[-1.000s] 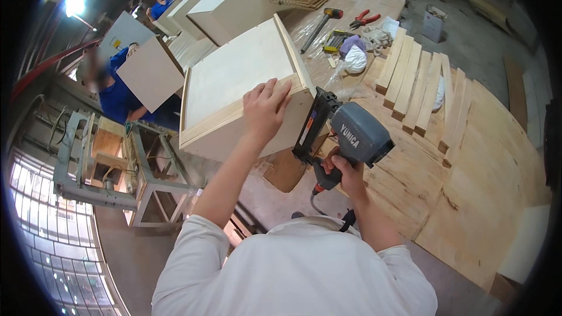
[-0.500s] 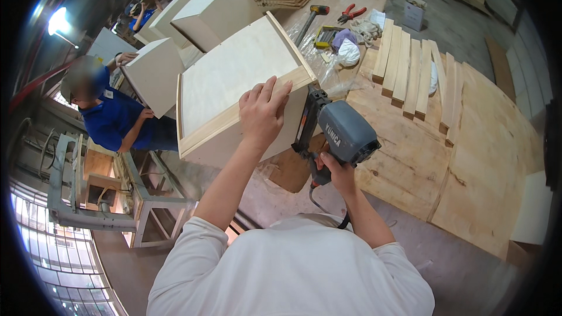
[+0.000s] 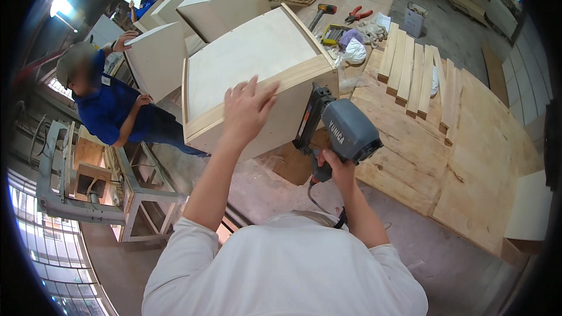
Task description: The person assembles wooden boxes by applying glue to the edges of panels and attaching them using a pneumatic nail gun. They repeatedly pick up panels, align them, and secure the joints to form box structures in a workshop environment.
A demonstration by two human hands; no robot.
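Note:
My right hand (image 3: 335, 167) is wrapped round the handle of a grey and black nail gun (image 3: 345, 131). The tool's nose points up, beside the near right corner of a pale wooden cabinet box (image 3: 252, 52) and a little apart from it. On the box's near rim strip (image 3: 293, 79), my left hand (image 3: 249, 108) lies with its fingers spread and slightly blurred; whether every finger touches the wood is unclear. The box has a recessed white panel framed by wooden strips. A hose (image 3: 319, 202) hangs from the nail gun's handle.
Several wooden strips (image 3: 404, 64) lie on the plywood-topped table (image 3: 398, 146) at right. A hammer (image 3: 322, 16), red pliers (image 3: 358, 14) and rags lie beyond the box. At left, a co-worker in blue (image 3: 114, 102) touches another box (image 3: 155, 61).
The nail gun has come away from the box's corner strip. My left hand has shifted left along the near rim and its fingers have spread. The co-worker's raised hand has moved slightly.

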